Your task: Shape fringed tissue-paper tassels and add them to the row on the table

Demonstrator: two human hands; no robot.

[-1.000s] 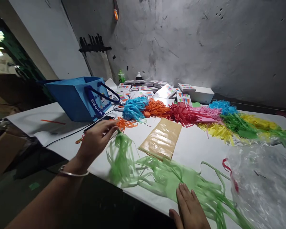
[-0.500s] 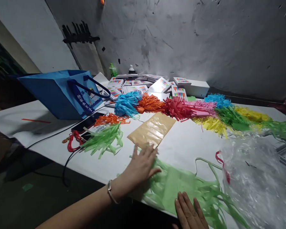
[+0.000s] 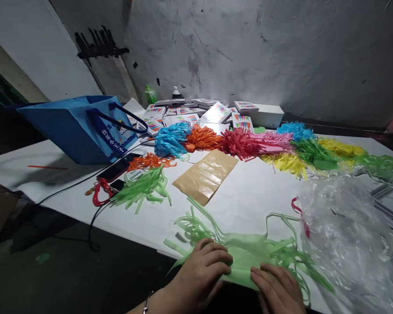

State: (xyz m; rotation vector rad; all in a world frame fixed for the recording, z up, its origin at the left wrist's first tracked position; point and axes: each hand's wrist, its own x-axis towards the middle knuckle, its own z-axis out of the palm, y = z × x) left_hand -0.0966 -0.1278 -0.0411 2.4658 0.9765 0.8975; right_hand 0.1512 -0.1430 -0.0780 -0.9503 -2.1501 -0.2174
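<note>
left hand [image 3: 201, 268] + right hand [image 3: 277, 283] — both flat, pressing green fringed tissue sheet [image 3: 249, 255] on table [image 3: 258, 200] | likely light, limp, tear-prone — best held at uncut middle

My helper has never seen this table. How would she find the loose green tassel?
Start at the blue bag on the white table. Before it, beside a red cord, lies the green tassel: alone, untouched by either hand.

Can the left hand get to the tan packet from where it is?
Probably yes. The left hand rests on the green fringed paper; the tan packet lies flat just beyond, with only bare table between.
</note>
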